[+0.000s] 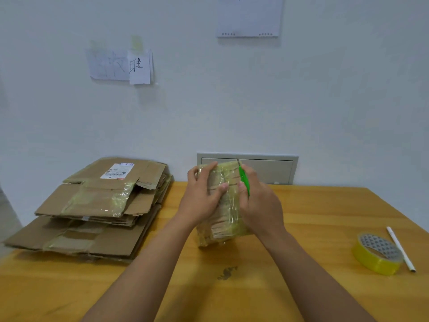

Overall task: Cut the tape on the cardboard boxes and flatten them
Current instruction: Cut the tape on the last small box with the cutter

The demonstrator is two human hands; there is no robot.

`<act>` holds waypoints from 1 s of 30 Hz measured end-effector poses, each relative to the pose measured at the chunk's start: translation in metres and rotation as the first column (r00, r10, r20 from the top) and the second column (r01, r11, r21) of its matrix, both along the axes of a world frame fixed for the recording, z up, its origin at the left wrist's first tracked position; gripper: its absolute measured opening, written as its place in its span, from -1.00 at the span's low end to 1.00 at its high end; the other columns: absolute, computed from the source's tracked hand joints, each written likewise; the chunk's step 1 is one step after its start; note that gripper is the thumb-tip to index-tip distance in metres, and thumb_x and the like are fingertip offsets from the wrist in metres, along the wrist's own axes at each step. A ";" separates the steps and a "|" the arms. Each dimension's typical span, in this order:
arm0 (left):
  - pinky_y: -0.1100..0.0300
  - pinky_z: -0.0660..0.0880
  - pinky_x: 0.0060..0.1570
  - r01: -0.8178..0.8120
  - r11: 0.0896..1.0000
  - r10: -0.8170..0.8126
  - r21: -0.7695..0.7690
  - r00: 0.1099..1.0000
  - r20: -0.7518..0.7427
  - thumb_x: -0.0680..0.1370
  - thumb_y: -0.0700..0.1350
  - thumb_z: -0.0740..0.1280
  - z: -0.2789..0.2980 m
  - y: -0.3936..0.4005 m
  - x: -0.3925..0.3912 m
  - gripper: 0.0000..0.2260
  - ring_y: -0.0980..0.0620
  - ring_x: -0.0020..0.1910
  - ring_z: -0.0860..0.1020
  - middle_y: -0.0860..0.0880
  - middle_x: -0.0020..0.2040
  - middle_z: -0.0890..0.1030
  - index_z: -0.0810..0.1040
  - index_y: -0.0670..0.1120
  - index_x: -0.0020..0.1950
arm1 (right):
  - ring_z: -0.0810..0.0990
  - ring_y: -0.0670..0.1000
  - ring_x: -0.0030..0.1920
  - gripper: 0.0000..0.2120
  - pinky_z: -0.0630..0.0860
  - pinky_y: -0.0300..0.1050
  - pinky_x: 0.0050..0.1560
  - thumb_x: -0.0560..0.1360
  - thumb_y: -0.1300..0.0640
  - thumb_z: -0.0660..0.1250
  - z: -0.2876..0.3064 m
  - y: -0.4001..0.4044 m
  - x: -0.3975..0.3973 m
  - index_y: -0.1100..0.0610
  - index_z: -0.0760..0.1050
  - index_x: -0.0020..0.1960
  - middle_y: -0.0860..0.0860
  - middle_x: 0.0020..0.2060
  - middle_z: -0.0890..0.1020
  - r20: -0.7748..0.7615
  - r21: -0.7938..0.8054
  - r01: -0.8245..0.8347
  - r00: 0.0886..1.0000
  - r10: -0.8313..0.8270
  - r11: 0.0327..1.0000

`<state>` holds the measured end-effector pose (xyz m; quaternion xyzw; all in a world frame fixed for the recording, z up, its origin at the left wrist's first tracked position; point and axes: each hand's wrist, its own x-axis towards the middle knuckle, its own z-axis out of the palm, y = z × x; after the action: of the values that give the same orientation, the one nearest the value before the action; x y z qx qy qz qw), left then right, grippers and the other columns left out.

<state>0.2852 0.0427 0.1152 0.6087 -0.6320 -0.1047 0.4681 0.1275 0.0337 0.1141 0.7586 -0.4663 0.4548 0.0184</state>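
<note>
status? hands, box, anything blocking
Left hand grips taped box on table. Right hand holds green cutter, blade up at the far edge. Nothing in the way.

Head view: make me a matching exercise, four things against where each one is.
Things:
1. green-handled utility knife
2. yellow roll of tape
3. stack of flattened brown cardboard boxes
4. white pen

Places:
A. table's left side
B. in the right hand
C. farthest right on the wooden table
D. just left of the pen

Pairs: 1-B, 2-D, 3-A, 4-C
</note>
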 end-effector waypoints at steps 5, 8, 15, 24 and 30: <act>0.02 0.49 0.21 -0.009 0.999 0.011 -0.048 1.000 0.028 0.57 0.17 0.31 -0.005 0.000 0.001 -0.52 -0.01 0.23 0.46 0.04 0.40 0.19 0.27 0.26 0.46 | 0.57 0.21 -0.15 -0.57 0.44 0.02 -0.26 0.61 -0.03 0.07 0.006 0.001 0.005 -0.01 0.28 0.46 0.13 -0.15 0.61 -0.025 0.023 -0.103 0.994 0.103 0.994; 0.02 0.51 0.18 -0.002 0.995 0.010 -0.103 0.997 0.074 0.59 0.14 0.29 -0.003 -0.002 0.004 -0.56 0.01 0.30 0.41 0.04 0.39 0.20 0.29 0.24 0.46 | 0.59 0.19 -0.17 -0.55 0.39 -0.03 -0.30 0.58 -0.05 0.03 0.004 0.001 0.007 -0.01 0.31 0.44 0.12 -0.11 0.63 -0.009 -0.013 -0.112 0.994 0.112 0.994; -0.03 0.56 0.08 -0.028 0.996 0.045 -0.086 0.978 0.202 0.67 0.03 0.15 -0.007 -0.017 0.009 -0.64 -0.02 0.33 0.38 0.00 0.40 0.23 0.32 0.21 0.48 | 0.58 0.19 -0.18 -0.59 0.35 -0.02 -0.33 0.63 -0.01 0.06 -0.007 -0.004 0.007 -0.02 0.28 0.46 0.10 -0.14 0.64 -0.009 0.082 -0.128 0.992 0.129 0.988; 0.00 0.51 0.04 -0.055 0.997 0.060 -0.062 0.995 0.078 0.67 0.02 0.10 -0.008 -0.033 0.002 -0.68 0.02 0.19 0.44 0.04 0.33 0.25 0.36 0.20 0.42 | 0.58 0.23 -0.16 -0.59 0.35 0.01 -0.28 0.65 0.02 0.08 0.004 -0.012 0.002 -0.01 0.25 0.49 0.14 -0.18 0.64 -0.081 0.174 -0.064 0.994 0.079 0.983; -0.09 0.54 0.03 -0.094 0.993 0.099 -0.068 0.992 0.074 0.65 0.15 0.10 -0.011 -0.036 -0.006 -0.70 0.02 0.23 0.45 0.06 0.34 0.25 0.37 0.21 0.38 | 0.58 0.21 -0.20 -0.61 0.30 -0.03 -0.34 0.65 0.02 0.08 0.008 -0.012 0.002 -0.02 0.25 0.48 0.12 -0.22 0.64 -0.141 0.139 -0.053 0.987 0.073 0.989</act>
<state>0.2788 0.0065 0.1044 0.6266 -0.6227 -0.0378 0.4672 0.1294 0.0220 0.1222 0.8036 -0.4692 0.3660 -0.0135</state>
